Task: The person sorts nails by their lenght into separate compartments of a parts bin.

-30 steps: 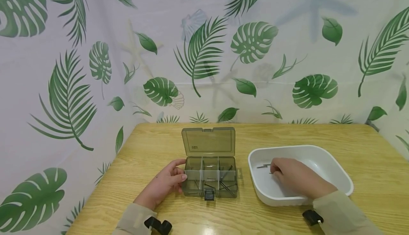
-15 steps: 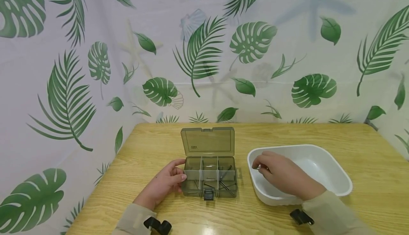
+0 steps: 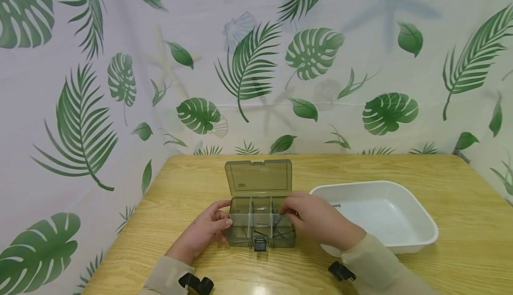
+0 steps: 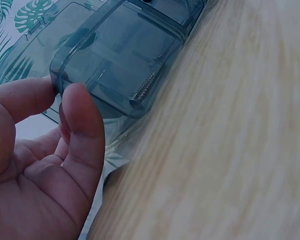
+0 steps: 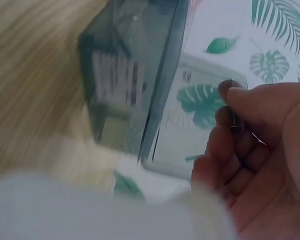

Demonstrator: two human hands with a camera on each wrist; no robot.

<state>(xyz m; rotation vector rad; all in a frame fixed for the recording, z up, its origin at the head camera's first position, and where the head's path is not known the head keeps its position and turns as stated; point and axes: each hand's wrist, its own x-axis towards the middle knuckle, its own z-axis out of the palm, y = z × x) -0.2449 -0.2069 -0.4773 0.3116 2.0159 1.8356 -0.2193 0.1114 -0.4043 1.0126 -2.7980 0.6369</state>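
A smoky, see-through compartment box (image 3: 240,243) stands on the table with its lid (image 3: 258,179) raised. Several dark screws (image 3: 282,235) lie in its front compartments. My left hand (image 3: 202,232) pinches the box's left side between thumb and fingers; the left wrist view shows the thumb (image 4: 85,120) at the corner. Over the box's right-hand compartments is my right hand (image 3: 322,219), its fingertips partly hidden by the wrist's angle. In the right wrist view, thumb and fingers pinch a small dark screw (image 5: 234,122).
A white plastic tub (image 3: 418,237) sits to the right of the box, partly behind my right forearm. One screw (image 3: 336,205) shows near its left end. A leaf-patterned cloth (image 3: 256,63) hangs behind the wooden table (image 3: 200,174).
My right hand has lifted out of the white tub with a screw and moved left to the box. The left hand keeps its hold on the box's side.
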